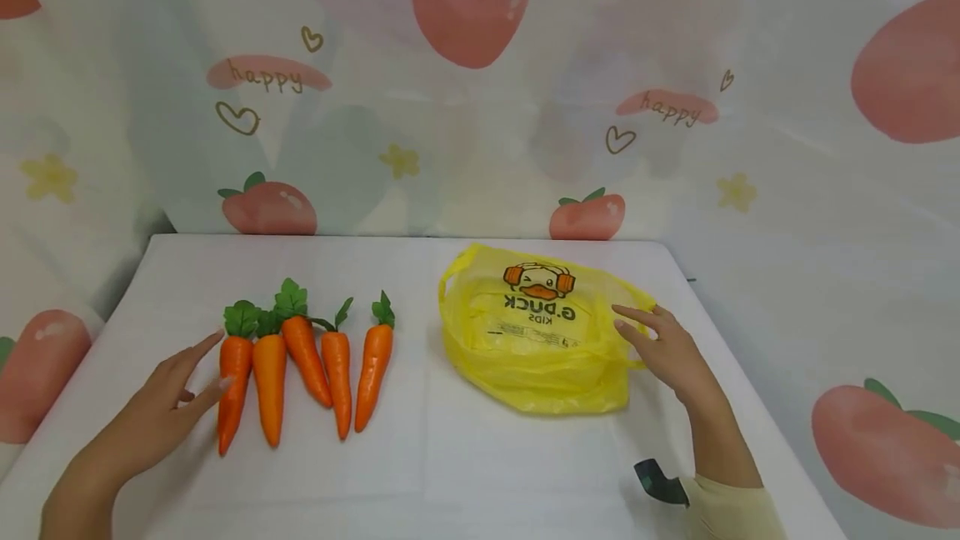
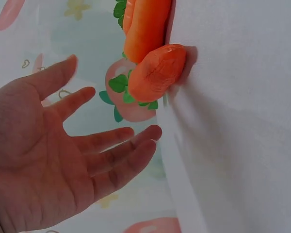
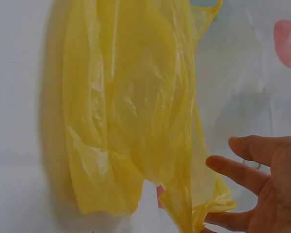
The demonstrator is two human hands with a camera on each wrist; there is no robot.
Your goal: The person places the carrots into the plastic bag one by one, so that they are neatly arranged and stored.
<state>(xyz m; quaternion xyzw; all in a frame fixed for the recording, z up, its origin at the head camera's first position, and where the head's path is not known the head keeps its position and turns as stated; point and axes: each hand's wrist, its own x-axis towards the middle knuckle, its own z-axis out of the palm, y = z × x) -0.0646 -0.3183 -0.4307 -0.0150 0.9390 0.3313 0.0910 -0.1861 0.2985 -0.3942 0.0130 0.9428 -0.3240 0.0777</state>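
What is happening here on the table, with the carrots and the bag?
A person sits at a white table. Five toy carrots lie in a row on the left, and the open left hand reaches its fingertips to the leftmost one. The open right hand rests at the edge of a crumpled yellow plastic bag. Nothing is gripped.

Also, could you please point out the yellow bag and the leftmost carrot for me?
yellow bag (image 1: 536, 357): head view, front of its crumpled body.
leftmost carrot (image 1: 234, 394): head view, middle of its orange root.
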